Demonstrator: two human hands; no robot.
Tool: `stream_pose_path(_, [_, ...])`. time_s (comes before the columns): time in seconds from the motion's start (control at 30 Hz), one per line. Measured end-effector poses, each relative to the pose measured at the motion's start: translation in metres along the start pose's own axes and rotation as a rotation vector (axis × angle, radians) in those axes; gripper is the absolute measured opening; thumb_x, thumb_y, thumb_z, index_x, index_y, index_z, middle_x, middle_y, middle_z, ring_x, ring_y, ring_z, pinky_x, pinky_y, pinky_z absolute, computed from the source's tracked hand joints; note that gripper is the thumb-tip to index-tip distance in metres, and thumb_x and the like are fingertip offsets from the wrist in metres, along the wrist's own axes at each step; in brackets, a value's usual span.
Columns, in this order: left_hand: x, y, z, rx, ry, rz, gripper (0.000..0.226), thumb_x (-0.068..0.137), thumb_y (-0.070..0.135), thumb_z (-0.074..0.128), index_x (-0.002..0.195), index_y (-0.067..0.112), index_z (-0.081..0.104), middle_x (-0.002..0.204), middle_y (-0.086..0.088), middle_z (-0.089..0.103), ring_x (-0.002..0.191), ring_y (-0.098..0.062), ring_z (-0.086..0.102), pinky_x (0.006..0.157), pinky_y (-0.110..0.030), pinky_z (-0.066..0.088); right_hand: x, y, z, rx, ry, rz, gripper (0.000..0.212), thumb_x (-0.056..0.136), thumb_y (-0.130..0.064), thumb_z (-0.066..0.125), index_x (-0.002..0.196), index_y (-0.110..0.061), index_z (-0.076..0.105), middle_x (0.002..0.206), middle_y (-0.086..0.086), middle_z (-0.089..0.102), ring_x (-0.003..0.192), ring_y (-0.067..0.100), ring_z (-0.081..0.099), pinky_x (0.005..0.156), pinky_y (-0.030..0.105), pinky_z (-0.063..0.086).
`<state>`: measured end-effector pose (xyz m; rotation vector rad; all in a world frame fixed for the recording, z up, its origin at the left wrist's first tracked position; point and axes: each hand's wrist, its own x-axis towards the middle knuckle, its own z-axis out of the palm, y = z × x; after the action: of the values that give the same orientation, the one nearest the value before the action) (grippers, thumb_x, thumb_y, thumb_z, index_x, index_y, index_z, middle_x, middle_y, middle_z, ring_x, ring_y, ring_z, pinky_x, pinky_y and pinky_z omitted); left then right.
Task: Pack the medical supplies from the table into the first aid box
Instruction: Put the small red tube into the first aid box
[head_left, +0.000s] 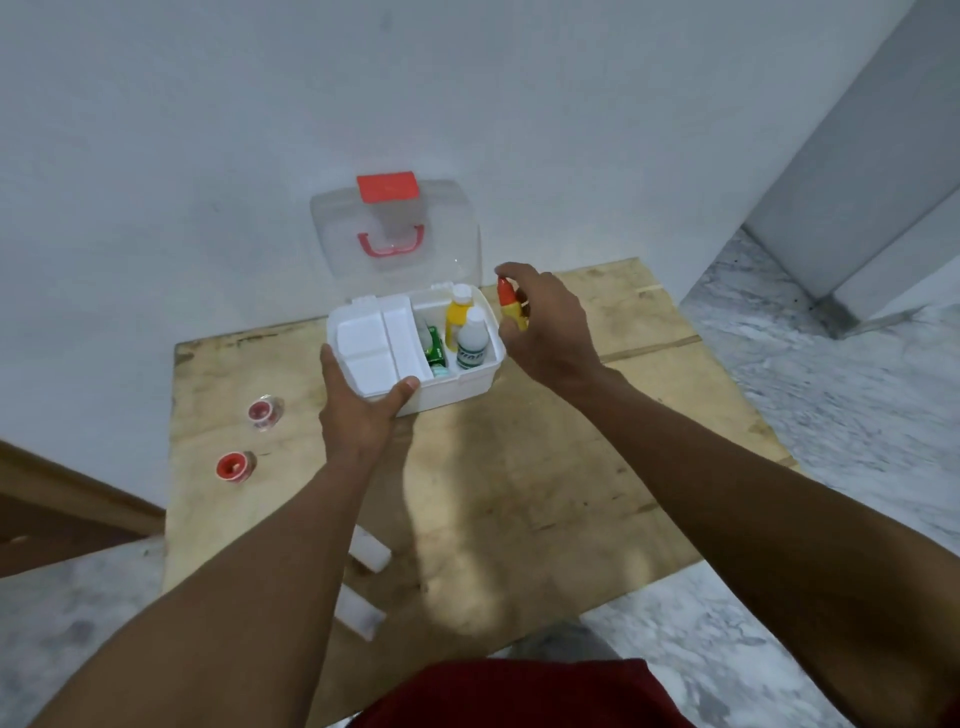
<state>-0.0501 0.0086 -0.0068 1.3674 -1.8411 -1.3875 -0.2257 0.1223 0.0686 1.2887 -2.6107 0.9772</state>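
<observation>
The white first aid box (457, 392) stands open at the back of the wooden table (519, 493), its clear lid (400, 228) with red latch and handle leaning up against the wall. Inside on the right are a yellow bottle (457, 312), a white bottle (472, 340) and a green packet (435, 348); a white divider tray (371, 348) fills the left. My left hand (358, 410) grips the box's front left corner. My right hand (545, 325) holds a small red-and-yellow bottle (509, 304) just right of the box rim.
Two red-cored tape rolls (266, 412) (235, 466) lie at the table's left edge. Two white rolls (370, 553) (358, 613) sit near the front, partly hidden by my left forearm. The wall is right behind the box. Marble floor surrounds the table.
</observation>
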Motion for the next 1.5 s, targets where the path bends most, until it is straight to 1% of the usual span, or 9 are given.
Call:
stream_pose_path(0.1, [0.003, 0.000, -0.002, 0.005, -0.014, 0.009, 0.108, 0.078, 0.043, 0.080, 0.158, 0.029, 0.009, 0.151, -0.006, 0.044, 0.134, -0.033, 0.044, 0.106, -0.040, 0.037, 0.003, -0.011, 0.008, 0.048, 0.021, -0.097, 0.048, 0.080, -0.003, 0.066, 0.127, -0.012, 0.060, 0.103, 0.006, 0.068, 0.091, 0.024, 0.061, 0.079, 0.036, 0.054])
stream_pose_path(0.27, [0.006, -0.003, -0.003, 0.011, -0.018, 0.035, 0.105, 0.075, 0.046, 0.081, 0.155, 0.030, 0.014, 0.144, -0.005, 0.050, 0.127, -0.033, 0.050, 0.104, -0.047, 0.044, 0.004, -0.019, 0.017, 0.120, 0.063, -0.216, 0.043, 0.080, 0.001, 0.065, 0.122, -0.008, 0.062, 0.102, 0.007, 0.068, 0.085, 0.021, 0.061, 0.071, 0.025, 0.052])
stream_pose_path(0.47, [0.006, -0.002, -0.001, 0.002, -0.001, 0.049, 0.101, 0.075, 0.042, 0.082, 0.152, 0.031, 0.018, 0.141, -0.001, 0.051, 0.123, -0.029, 0.052, 0.100, -0.047, 0.048, 0.005, -0.015, 0.027, 0.161, 0.056, -0.314, 0.032, 0.082, -0.001, 0.072, 0.113, -0.004, 0.063, 0.099, 0.007, 0.069, 0.084, 0.020, 0.065, 0.071, 0.029, 0.060])
stream_pose_path(0.77, [0.008, -0.005, 0.001, 0.006, 0.009, 0.017, 0.105, 0.074, 0.045, 0.083, 0.153, 0.031, 0.016, 0.141, -0.004, 0.050, 0.125, -0.030, 0.051, 0.102, -0.051, 0.047, 0.001, 0.004, 0.045, 0.127, -0.039, -0.238, 0.025, 0.085, -0.009, 0.073, 0.108, -0.012, 0.064, 0.094, 0.000, 0.071, 0.063, 0.011, 0.054, 0.065, 0.025, 0.049])
stream_pose_path(0.87, [0.008, -0.006, 0.002, 0.010, 0.016, 0.017, 0.105, 0.073, 0.046, 0.082, 0.153, 0.031, 0.016, 0.142, -0.004, 0.050, 0.126, -0.031, 0.050, 0.102, -0.050, 0.047, -0.003, 0.006, 0.049, 0.076, -0.062, -0.236, 0.024, 0.087, -0.011, 0.073, 0.109, -0.012, 0.065, 0.094, 0.002, 0.074, 0.058, 0.019, 0.061, 0.064, 0.027, 0.050])
stream_pose_path(0.97, [0.009, -0.007, 0.002, 0.011, 0.014, 0.017, 0.105, 0.074, 0.047, 0.082, 0.154, 0.030, 0.015, 0.143, -0.004, 0.049, 0.126, -0.030, 0.050, 0.103, -0.050, 0.046, -0.003, 0.009, 0.053, 0.048, -0.096, -0.201, 0.020, 0.089, -0.015, 0.069, 0.108, -0.015, 0.064, 0.095, 0.000, 0.075, 0.064, 0.028, 0.065, 0.067, 0.039, 0.056])
stream_pose_path(1.07, [0.010, -0.007, 0.002, 0.000, 0.015, 0.025, 0.104, 0.073, 0.048, 0.083, 0.152, 0.030, 0.018, 0.140, -0.003, 0.051, 0.124, -0.029, 0.052, 0.101, -0.051, 0.048, -0.003, 0.010, 0.056, -0.012, -0.169, -0.181, 0.016, 0.091, -0.021, 0.066, 0.106, -0.018, 0.062, 0.095, 0.002, 0.075, 0.072, 0.034, 0.068, 0.070, 0.044, 0.056])
stream_pose_path(1.27, [0.011, -0.009, 0.003, 0.003, 0.023, 0.046, 0.104, 0.072, 0.048, 0.083, 0.152, 0.029, 0.019, 0.140, -0.001, 0.050, 0.123, -0.027, 0.052, 0.100, -0.050, 0.049, 0.002, 0.005, 0.056, -0.210, -0.302, -0.145, 0.017, 0.096, -0.028, 0.058, 0.111, -0.021, 0.058, 0.094, 0.006, 0.072, 0.080, 0.040, 0.065, 0.070, 0.040, 0.054])
stream_pose_path(1.5, [0.012, -0.011, 0.003, -0.008, 0.028, 0.065, 0.103, 0.072, 0.047, 0.083, 0.151, 0.030, 0.020, 0.137, 0.002, 0.050, 0.121, -0.024, 0.051, 0.099, -0.046, 0.050, 0.006, -0.004, 0.059, -0.351, -0.349, -0.084, 0.011, 0.096, -0.022, 0.055, 0.106, -0.019, 0.057, 0.092, 0.013, 0.069, 0.079, 0.038, 0.062, 0.063, 0.032, 0.037])
